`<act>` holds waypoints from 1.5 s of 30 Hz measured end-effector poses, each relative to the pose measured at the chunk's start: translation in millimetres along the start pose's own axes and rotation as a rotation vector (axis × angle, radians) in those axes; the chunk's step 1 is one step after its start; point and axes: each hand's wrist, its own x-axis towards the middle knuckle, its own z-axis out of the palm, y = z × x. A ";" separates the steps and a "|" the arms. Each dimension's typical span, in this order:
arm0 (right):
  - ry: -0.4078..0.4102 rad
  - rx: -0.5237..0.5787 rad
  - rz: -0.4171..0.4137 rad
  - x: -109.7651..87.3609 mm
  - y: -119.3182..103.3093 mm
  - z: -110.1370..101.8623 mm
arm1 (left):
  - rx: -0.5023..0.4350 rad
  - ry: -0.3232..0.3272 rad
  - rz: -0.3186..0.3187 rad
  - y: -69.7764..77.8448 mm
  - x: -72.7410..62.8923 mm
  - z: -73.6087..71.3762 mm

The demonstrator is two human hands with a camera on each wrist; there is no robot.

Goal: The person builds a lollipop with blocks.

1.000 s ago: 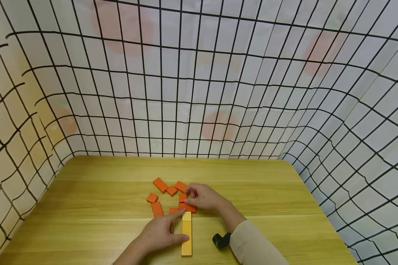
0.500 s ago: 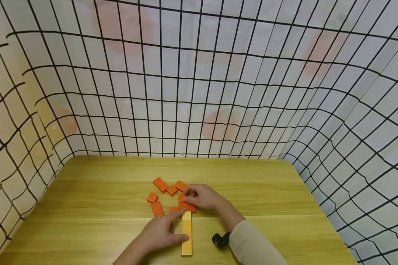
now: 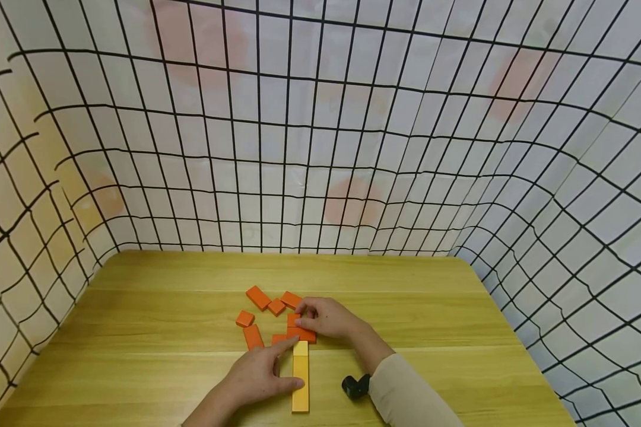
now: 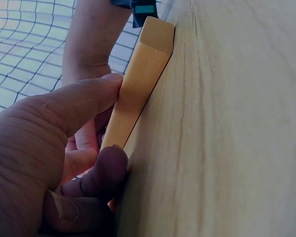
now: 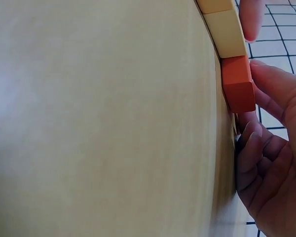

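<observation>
In the head view, my left hand (image 3: 256,375) rests over a long yellow block (image 3: 301,397), its thumb on the top. Its index finger reaches past a short pale-yellow block (image 3: 301,348) to a crosswise orange block (image 3: 307,335). The left wrist view has the thumb against the yellow block (image 4: 138,79), the other fingers bent loosely. My right hand (image 3: 328,317) holds a small orange block (image 3: 292,319) between thumb and index finger, up against the crosswise block. From the right wrist, the crosswise block's end (image 5: 238,86) meets the pale block (image 5: 226,32).
Loose orange blocks lie left and behind: two long ones (image 3: 258,298) (image 3: 253,337), two short ones (image 3: 276,306) (image 3: 245,318), and one (image 3: 291,300) by the right fingertips. A black device (image 3: 355,387) sits at the right sleeve. Black netting (image 3: 299,178) surrounds the wooden table (image 3: 432,332).
The small orange block has shifted slightly toward me, against the crosswise block, with my right fingers. My left hand has stayed in place.
</observation>
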 end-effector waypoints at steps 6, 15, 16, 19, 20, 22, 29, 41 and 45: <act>-0.003 0.003 -0.004 -0.3 -0.8 -0.6 | 0.008 0.003 -0.003 -0.4 -0.5 0.1; -0.016 0.004 -0.019 -2.6 -0.7 -0.8 | 0.008 0.003 0.004 -0.4 -0.7 0.0; -0.018 0.006 -0.020 -2.7 -0.6 -0.8 | 0.007 0.002 0.003 -0.4 -0.6 0.1; -0.017 0.010 -0.020 -2.8 -0.4 -0.6 | 0.004 -0.004 -0.001 -0.1 0.0 -0.1; -0.016 0.011 -0.022 -2.9 -0.7 -0.7 | 0.002 -0.006 -0.002 0.0 0.1 -0.2; -0.014 0.016 -0.021 -2.8 -1.2 -0.9 | -0.002 -0.008 -0.004 0.1 0.2 -0.5; 0.002 0.033 -0.018 -2.6 -3.7 -2.8 | -0.016 -0.008 0.001 -0.6 -0.3 -1.0; 0.004 0.012 0.002 2.2 -5.7 -5.9 | -0.003 -0.007 0.002 1.1 0.3 -2.1; 0.016 0.009 -0.007 3.8 -9.2 -6.8 | -0.011 -0.005 0.005 0.7 0.1 -2.3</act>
